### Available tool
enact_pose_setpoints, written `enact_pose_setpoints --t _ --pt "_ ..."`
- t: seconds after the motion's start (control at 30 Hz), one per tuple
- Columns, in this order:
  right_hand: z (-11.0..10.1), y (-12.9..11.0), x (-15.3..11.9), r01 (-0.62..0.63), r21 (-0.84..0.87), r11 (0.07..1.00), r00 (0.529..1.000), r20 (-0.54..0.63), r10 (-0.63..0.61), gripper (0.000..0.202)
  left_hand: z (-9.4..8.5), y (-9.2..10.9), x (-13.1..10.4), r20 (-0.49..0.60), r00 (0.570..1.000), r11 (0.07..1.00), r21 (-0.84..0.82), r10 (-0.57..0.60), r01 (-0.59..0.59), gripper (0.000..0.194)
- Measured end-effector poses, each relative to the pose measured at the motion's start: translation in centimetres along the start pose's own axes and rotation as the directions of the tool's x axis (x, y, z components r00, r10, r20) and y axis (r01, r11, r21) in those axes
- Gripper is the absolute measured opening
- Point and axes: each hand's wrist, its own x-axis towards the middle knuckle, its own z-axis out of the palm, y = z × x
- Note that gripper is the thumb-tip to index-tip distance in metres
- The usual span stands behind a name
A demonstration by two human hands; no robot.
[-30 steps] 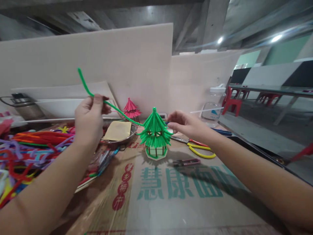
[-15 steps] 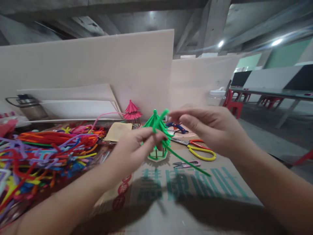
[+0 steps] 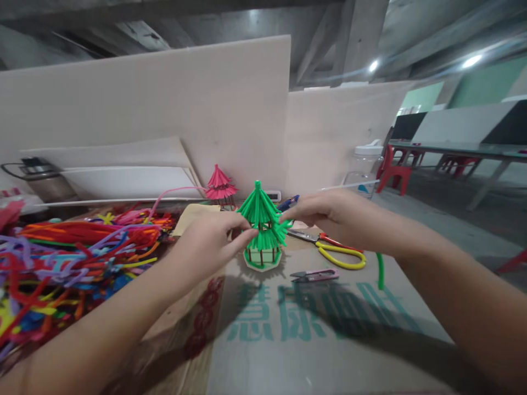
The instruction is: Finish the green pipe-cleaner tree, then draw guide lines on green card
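The small green tower (image 3: 259, 211) stands upright in front of the person, its long axis vertical, pointed tip up and its many-sided base flat on the printed cardboard (image 3: 329, 362). The left hand (image 3: 214, 238) is at its left eaves, thumb and forefinger curved with a slight gap; I can't tell whether they grip anything. The right hand (image 3: 335, 211) reaches in from the other side, fingers nearly together at the right eaves, and whether they pinch a strand I can't make out either. A green pipe cleaner (image 3: 380, 271) shows below the right wrist, its upper part hidden. Pale boards (image 3: 164, 115) wall off the back of the worktop under a concrete ceiling, with a long table (image 3: 461, 149) and red chairs (image 3: 394, 174) off to the right. Scissors (image 3: 341, 257) and pink snips (image 3: 317, 275) lie near the tower's right side, a pink tower (image 3: 220, 184) stands behind, and a heap of coloured pipe cleaners (image 3: 86, 258) spreads at left. The right hand and forearm partly cover a clear bottle (image 3: 364, 164).
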Motion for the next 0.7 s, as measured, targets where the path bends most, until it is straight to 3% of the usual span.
enact_pose_setpoints --t 0.07,0.13,0.23,0.37,0.47,0.6,0.7 --pt "-0.1 1.9 0.1 -0.080 0.002 0.997 0.985 0.151 0.079 0.030 0.2 -0.7 0.2 0.060 0.998 0.997 0.068 -0.028 0.024 0.029" --pt "0.6 3.4 0.2 -0.179 0.068 0.982 0.967 0.197 0.163 0.021 1.0 -0.9 0.2 0.091 0.994 0.989 0.143 -0.059 0.046 0.025" --pt "2.8 4.7 0.5 -0.282 0.278 0.918 0.955 0.174 0.241 0.014 2.3 -0.2 -0.2 0.073 0.993 0.949 0.308 -0.091 0.064 0.027" --pt "5.5 5.4 0.9 -0.338 0.571 0.748 0.934 0.108 0.340 0.016 3.0 0.7 -0.8 0.062 0.993 0.890 0.453 -0.096 0.058 0.034" --pt "5.6 5.6 0.9 -0.332 0.668 0.665 0.935 0.140 0.326 0.022 2.9 0.6 -0.7 0.068 0.992 0.910 0.408 -0.109 0.071 0.033" --pt "4.1 5.6 0.6 -0.393 0.605 0.693 0.919 0.229 0.321 0.021 2.7 0.0 -0.5 0.065 0.992 0.955 0.284 -0.109 0.087 0.035" --pt "3.7 5.4 0.7 -0.402 0.604 0.688 0.908 0.168 0.383 0.018 2.5 -0.3 -0.3 0.065 0.993 0.974 0.212 -0.099 0.083 0.030"
